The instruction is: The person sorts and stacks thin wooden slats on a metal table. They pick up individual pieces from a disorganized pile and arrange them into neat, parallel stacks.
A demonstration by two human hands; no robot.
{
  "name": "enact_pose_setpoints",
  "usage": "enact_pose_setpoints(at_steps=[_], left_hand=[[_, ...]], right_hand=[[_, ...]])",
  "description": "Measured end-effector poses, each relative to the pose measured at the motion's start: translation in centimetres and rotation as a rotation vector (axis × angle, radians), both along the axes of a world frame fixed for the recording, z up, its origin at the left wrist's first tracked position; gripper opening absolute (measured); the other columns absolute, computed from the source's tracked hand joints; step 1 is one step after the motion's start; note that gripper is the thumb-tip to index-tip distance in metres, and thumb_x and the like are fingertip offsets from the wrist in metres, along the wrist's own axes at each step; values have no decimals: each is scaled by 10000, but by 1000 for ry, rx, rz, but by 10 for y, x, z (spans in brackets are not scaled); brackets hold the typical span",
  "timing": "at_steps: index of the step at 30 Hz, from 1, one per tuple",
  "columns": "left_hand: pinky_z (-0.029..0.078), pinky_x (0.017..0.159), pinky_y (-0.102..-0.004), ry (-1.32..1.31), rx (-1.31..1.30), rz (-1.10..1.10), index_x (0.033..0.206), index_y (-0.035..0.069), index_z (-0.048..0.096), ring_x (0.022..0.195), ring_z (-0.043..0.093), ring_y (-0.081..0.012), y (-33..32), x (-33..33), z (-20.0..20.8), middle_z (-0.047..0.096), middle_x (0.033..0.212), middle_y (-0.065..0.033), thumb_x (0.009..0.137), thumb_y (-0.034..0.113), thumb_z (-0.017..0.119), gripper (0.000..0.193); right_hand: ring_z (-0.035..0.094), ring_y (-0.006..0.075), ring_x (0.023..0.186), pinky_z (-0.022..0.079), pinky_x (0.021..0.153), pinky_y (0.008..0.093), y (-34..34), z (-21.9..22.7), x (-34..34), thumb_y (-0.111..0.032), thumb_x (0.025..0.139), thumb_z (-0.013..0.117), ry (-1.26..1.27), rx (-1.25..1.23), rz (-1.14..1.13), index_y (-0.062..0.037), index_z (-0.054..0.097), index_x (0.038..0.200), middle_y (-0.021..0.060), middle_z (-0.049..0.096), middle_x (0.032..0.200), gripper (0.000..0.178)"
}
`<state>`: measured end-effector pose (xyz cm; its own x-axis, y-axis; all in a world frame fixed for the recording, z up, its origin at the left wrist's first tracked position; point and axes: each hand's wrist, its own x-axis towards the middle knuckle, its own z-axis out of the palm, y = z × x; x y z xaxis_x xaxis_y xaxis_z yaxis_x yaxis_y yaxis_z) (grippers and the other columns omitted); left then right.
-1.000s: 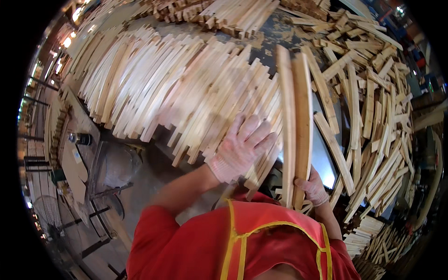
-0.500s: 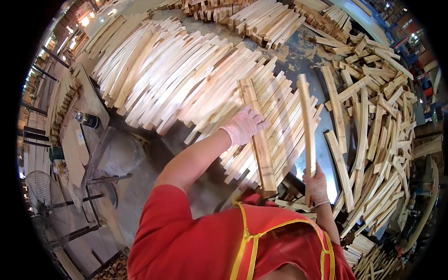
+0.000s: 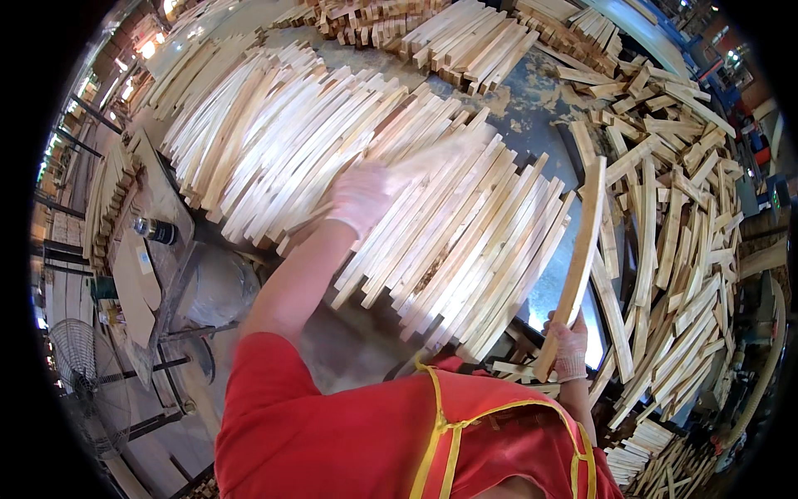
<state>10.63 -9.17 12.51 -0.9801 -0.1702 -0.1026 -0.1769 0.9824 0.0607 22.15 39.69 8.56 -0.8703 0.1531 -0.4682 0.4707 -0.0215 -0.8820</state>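
Observation:
My left hand, in a pale knit glove and blurred by motion, is over the middle of a wide row of wooden strips. It is closed on a smeared pale wooden strip, which slants across the row; the fingers' detail is lost. At the right edge of the table my right hand, gloved too, grips a long wooden strip near its lower end. That strip stands tilted up, its far end leaning slightly right. The row's strips lie side by side, with uneven ends.
A loose heap of wooden pieces fills the right side. Stacked strips lie at the far edge. On the left are a wire-cage fan, a dark cylindrical container and a side bench.
My left hand has swept left and away from the near strips, carrying the strip, which has turned flatter across the row. The strip in my right hand now leans more to the right.

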Motion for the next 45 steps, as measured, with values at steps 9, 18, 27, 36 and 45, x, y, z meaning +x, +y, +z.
enact_pose_setpoints(at_steps=[9,18,27,36,45], left_hand=[[499,1057,-487,-49,-169,365,1633,193,358,1371,537,-322,-35,20,-42,489,1557,-116,953,294,672,756],[524,966,-471,-38,-360,477,1629,194,356,1247,619,-278,-43,46,-59,450,1610,-86,1011,467,598,718],[512,1074,-465,-299,448,214,1365,-20,629,1254,662,-391,158,12,-9,669,1341,-286,932,456,697,646],[489,1056,-469,213,-524,13,1485,118,547,1364,519,-313,-8,40,-48,565,1472,-111,937,480,665,668],[441,1106,-551,400,-181,283,1457,69,573,1316,564,-412,40,156,-73,603,1414,-222,913,359,761,645]], right_hand=[[651,172,743,566,659,321,-75,-5,-17,-189,953,676,-4,-140,194,-36,543,1429,78,676,959,517],[645,149,786,578,702,335,-115,-7,-34,-262,1051,623,-56,-195,154,-64,433,1556,64,664,973,575],[672,420,1221,514,1058,481,-182,1,-42,-535,967,639,138,463,978,-95,288,1667,275,661,1366,898],[473,398,1445,371,1225,468,150,-50,-81,-303,758,884,223,1364,385,-26,431,1562,244,517,1543,964],[650,434,1176,527,998,506,179,-28,-185,-351,890,782,427,1039,475,-106,461,1577,259,673,1224,797]])
